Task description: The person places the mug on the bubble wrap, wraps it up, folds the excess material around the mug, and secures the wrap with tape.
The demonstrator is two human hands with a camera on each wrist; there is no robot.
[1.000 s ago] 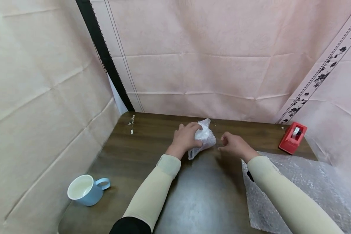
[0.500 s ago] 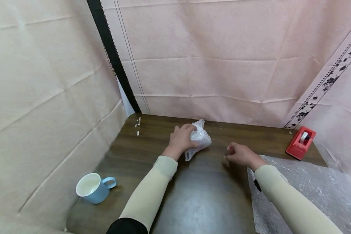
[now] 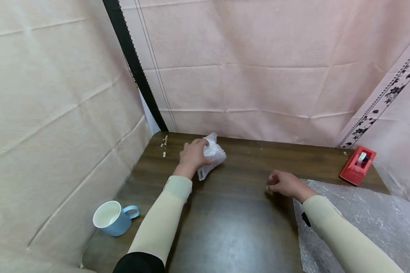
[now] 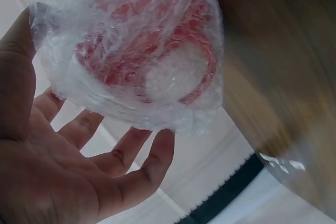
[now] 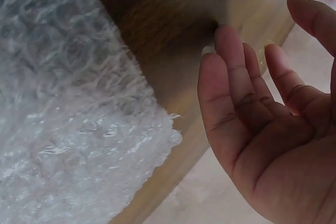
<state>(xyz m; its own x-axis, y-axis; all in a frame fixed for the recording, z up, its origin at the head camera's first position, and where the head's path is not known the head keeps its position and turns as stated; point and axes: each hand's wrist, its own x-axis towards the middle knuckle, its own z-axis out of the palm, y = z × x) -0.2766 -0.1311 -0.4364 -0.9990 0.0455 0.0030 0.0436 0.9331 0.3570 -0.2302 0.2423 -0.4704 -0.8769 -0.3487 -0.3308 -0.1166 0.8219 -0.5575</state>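
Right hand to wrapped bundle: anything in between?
Bare brown tabletop, as the head view shows: no object stands between the right hand and the wrapped bundle that the left hand holds. Any specks there are too small to tell.

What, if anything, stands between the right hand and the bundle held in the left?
Nothing visible: only tabletop lies between the right hand and the wrapped bundle. The bubble-wrap sheet and red tape dispenser lie right of that gap.

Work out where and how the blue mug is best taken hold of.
Grip the blue mug by its handle, probably from the right: the loop juts out that way over the table, while the pale cloth seems close on the left.
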